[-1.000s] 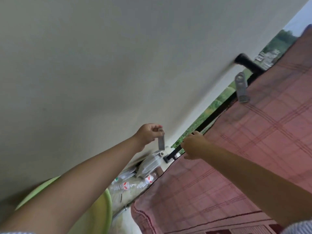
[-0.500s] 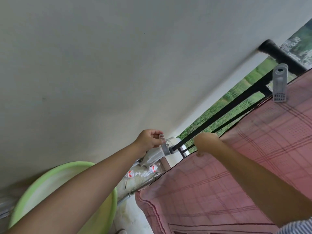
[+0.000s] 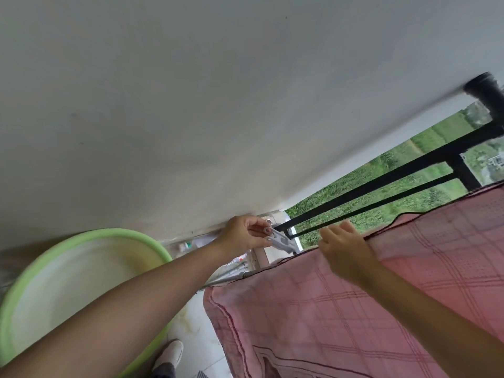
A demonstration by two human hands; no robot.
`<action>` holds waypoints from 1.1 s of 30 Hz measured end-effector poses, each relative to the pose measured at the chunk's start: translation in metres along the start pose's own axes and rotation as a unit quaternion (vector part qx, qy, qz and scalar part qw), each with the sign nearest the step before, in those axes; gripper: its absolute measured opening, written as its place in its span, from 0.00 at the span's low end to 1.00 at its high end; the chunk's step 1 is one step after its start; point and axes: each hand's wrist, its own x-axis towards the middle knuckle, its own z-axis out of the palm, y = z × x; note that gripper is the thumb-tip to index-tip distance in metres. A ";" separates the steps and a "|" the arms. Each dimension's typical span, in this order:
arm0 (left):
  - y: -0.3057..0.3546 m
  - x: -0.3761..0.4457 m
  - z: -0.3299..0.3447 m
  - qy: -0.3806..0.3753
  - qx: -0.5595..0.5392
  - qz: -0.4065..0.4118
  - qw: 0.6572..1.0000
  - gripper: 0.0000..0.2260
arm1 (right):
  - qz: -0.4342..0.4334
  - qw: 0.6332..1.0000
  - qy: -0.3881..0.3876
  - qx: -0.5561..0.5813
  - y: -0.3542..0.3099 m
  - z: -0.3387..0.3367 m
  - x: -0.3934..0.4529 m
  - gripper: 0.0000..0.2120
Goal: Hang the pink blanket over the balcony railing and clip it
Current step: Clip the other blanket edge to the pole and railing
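Note:
The pink checked blanket (image 3: pixel 381 304) hangs over the black balcony railing (image 3: pixel 381 181) and fills the lower right of the tilted view. My right hand (image 3: pixel 345 248) rests on the blanket's top edge, fingers curled over it. My left hand (image 3: pixel 246 236) pinches a grey clothes clip (image 3: pixel 282 241) by its handle end. The clip's jaws point at the blanket's edge, just left of my right hand. The railing under the blanket is hidden.
A light green plastic basin (image 3: pixel 81 290) stands at the lower left against the white wall (image 3: pixel 218 105). Empty bottles (image 3: pixel 191 245) lie on the floor by the wall. My shoe (image 3: pixel 169 353) shows at the bottom. Grass lies beyond the railing.
The view has swung down and left, so the clip fastened further along the blanket has left the frame. My left hand has brought its clip closer to the blanket's edge beside my right hand.

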 end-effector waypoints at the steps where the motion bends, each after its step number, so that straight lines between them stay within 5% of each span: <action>1: -0.002 0.000 0.001 -0.004 0.001 0.004 1.000 0.16 | -0.011 0.999 0.032 0.006 0.001 0.004 -0.007 0.08; 4: -0.010 0.001 0.012 -0.021 0.010 0.017 1.000 0.15 | -0.012 0.996 0.084 0.020 0.001 0.017 -0.022 0.16; 10: -0.016 0.013 0.046 -0.021 0.019 0.043 0.999 0.14 | -0.002 0.987 0.158 0.037 0.000 0.029 -0.027 0.14; 20: -0.025 0.020 0.062 0.031 0.019 0.085 0.996 0.13 | 0.016 0.992 0.121 0.034 -0.002 0.030 -0.025 0.12; 26: -0.023 0.017 0.062 0.031 0.039 0.116 0.992 0.14 | 0.039 0.998 0.031 0.033 -0.009 0.019 -0.017 0.10; 33: -0.020 0.022 0.069 0.017 0.065 0.130 0.989 0.13 | 0.027 0.996 0.078 0.045 -0.005 0.024 -0.021 0.11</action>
